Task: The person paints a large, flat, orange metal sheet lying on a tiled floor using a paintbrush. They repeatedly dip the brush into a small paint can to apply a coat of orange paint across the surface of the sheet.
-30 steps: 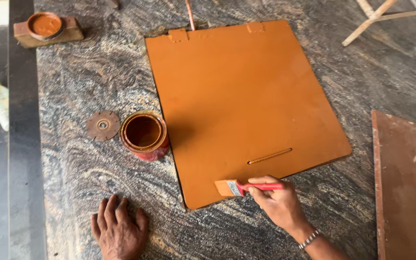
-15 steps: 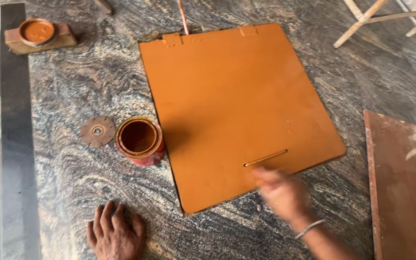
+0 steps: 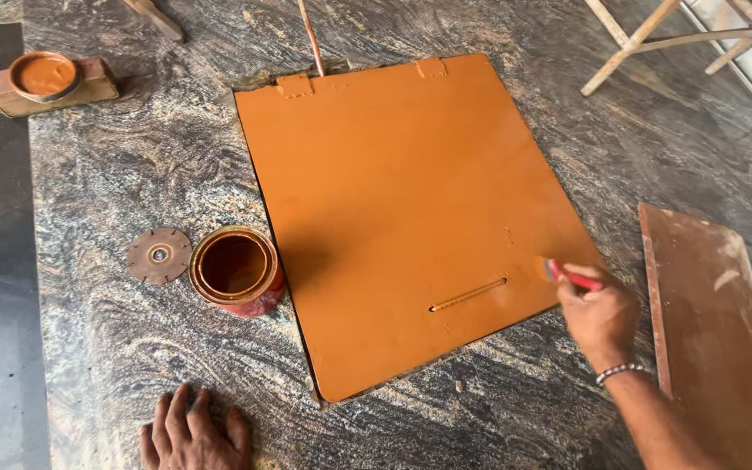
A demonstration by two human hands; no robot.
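Note:
A square metal panel (image 3: 402, 209) coated in orange paint lies flat on the speckled stone slab (image 3: 132, 174). My right hand (image 3: 600, 315) grips a red-handled paintbrush (image 3: 567, 275), its bristles touching the panel's right edge near a raised slot handle (image 3: 468, 295). My left hand (image 3: 191, 432) rests flat on the stone at the near edge, fingers spread, holding nothing. An open paint can (image 3: 235, 270) with orange paint stands just left of the panel.
A round rusty lid (image 3: 159, 255) lies left of the can. A small bowl of orange paint (image 3: 43, 76) sits on a wooden block at the far left. A brown board (image 3: 715, 322) lies at the right. Wooden legs (image 3: 654, 39) stand at the far right.
My right hand has swept the brush from the panel's near corner along the front edge to its right edge. The view shifted slightly; my left hand stayed put.

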